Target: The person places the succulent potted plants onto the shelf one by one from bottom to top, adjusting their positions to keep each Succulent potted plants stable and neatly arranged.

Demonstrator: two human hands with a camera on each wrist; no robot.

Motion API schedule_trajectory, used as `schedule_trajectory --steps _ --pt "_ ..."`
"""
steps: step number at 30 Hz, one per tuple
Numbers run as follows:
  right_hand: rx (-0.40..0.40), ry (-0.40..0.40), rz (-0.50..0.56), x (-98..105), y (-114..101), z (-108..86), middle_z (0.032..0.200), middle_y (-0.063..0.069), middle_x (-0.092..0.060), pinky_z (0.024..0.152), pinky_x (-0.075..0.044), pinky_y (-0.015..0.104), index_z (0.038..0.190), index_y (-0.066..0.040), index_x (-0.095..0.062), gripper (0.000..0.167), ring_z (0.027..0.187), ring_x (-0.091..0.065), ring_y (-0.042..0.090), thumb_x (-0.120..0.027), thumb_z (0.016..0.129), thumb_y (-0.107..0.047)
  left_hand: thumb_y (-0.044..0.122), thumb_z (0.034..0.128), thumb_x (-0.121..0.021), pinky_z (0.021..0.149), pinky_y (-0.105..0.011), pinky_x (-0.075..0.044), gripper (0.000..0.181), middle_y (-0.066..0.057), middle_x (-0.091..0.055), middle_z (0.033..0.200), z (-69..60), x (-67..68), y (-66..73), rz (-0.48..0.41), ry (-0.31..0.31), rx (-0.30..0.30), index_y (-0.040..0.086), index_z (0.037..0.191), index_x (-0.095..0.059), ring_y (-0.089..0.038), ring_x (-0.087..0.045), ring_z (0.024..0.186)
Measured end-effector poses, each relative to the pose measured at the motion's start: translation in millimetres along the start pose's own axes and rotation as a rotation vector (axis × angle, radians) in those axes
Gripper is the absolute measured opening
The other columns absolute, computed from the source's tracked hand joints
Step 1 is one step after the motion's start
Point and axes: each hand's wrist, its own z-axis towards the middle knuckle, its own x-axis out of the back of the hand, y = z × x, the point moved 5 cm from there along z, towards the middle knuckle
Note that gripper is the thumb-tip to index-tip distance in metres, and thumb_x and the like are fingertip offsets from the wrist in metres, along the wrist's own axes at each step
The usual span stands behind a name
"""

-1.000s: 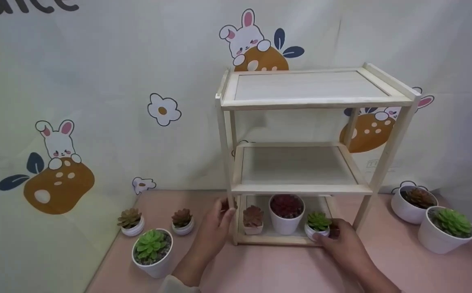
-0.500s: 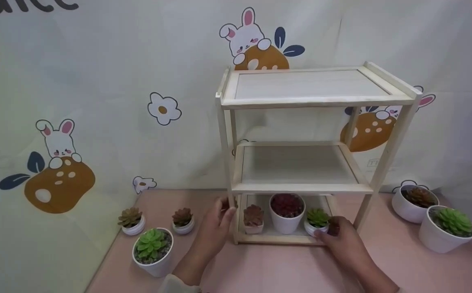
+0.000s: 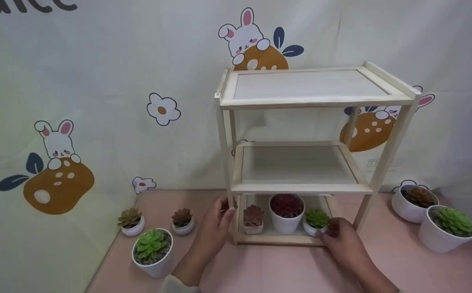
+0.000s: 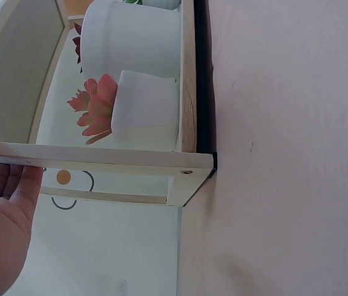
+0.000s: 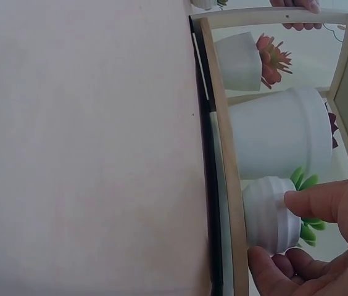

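Observation:
A three-tier wooden shelf (image 3: 302, 189) stands on the table. My left hand (image 3: 215, 224) grips its left front post, thumb in front and fingers behind, as the left wrist view (image 4: 4, 216) also shows. On the bottom tier, a small green succulent in a ribbed white pot (image 5: 271, 213) is at the right. My right hand (image 3: 343, 240) holds that pot, its thumb against the pot's rim and the curled fingers at its side. Left of it are a dark red succulent in a larger white pot (image 3: 286, 219) and a reddish succulent in a small angular white pot (image 3: 253, 227).
Left on the pink table (image 3: 256, 268) are a green succulent in a white pot (image 3: 154, 260) and two small brownish ones (image 3: 131, 228). At the right stand a brown potted succulent (image 3: 410, 209) and a green one (image 3: 443, 236). A printed cloth (image 3: 109, 73) hangs behind.
The small green succulent's pot has shifted slightly left and back, closer to the large pot, with my right thumb now at its right edge. My left hand stays on the post.

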Motion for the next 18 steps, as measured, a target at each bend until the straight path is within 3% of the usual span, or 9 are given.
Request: schedule_trajectory --steps 9,18 --pt "0.009 0.012 0.002 2.1 -3.7 -5.0 0.119 0.025 -0.063 0.094 -0.058 0.048 0.135 0.014 -0.049 0.057 0.113 -0.064 0.032 -0.073 0.095 -0.019 0.031 0.1109 -0.05 0.118 -0.048 -0.046 0.045 -0.018 -0.059 0.143 -0.5 0.4 0.3 -0.006 0.004 0.018 0.006 0.148 -0.048 -0.031 -0.055 0.139" --pt "0.038 0.018 0.053 9.2 -11.0 -14.4 0.121 0.027 -0.062 0.095 -0.06 0.046 0.134 0.015 -0.05 0.056 0.115 -0.065 0.034 -0.074 0.095 -0.017 0.037 0.1102 -0.051 0.117 -0.047 -0.047 0.048 -0.013 -0.061 0.141 -1.5 0.6 0.2 0.017 0.011 0.035 0.008 0.148 -0.048 -0.028 -0.057 0.137"
